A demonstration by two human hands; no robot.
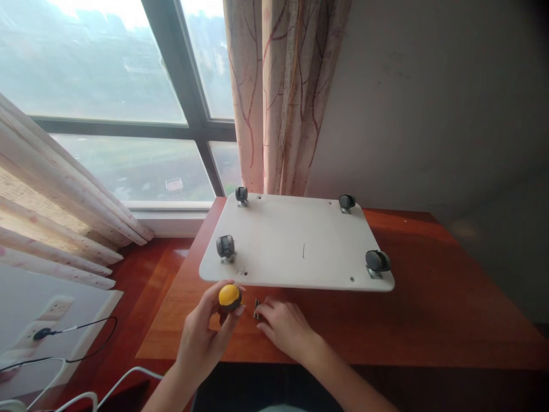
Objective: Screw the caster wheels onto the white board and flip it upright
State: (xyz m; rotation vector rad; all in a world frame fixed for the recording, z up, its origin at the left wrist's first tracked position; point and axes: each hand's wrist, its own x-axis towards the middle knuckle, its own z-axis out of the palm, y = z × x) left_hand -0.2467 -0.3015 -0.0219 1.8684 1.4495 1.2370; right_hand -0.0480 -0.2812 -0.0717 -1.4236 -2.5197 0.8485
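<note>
My left hand (206,329) is closed around a screwdriver (230,297) with a round yellow and black handle, seen end-on. Its shaft and tip are hidden. To its right, my right hand (286,327) has its fingers bent at a small cluster of screws (257,309) on the table, with the fingertips pinched against them. Just beyond both hands lies a white board (291,240) with rounded corners. Black casters stand wheel-up at its corners: front left (225,247), front right (377,261), back left (241,195) and back right (346,202). Small holes show near the casters.
The reddish-brown wooden table (429,309) runs to the right under the board, its front edge close to me. Behind are a window (128,166), a patterned curtain (283,103) and a grey wall (420,114). A plug (42,333) and cables are at lower left.
</note>
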